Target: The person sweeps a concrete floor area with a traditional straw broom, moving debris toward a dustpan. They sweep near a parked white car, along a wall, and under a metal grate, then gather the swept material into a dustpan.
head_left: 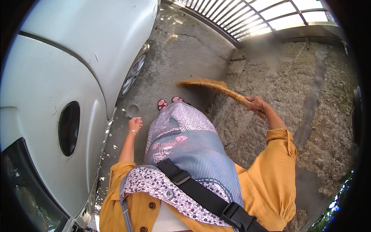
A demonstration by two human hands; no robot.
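My right hand (257, 104) grips the bound handle of a straw broom (210, 86), whose bristles sweep out to the left just above the concrete floor (181, 50), in front of my red sandals (162, 103). My left hand (135, 124) hangs loosely curled at my side with nothing in it, a bangle on the wrist, close to the white car (58, 77). I wear a mustard shirt and a patterned apron with a black strap across it.
The white car fills the left side, its wheel (133, 74) near my feet. A round drain cover (133, 110) lies by the left hand. A rough stone wall (309, 100) rises on the right. A barred gate (255, 15) closes the far end.
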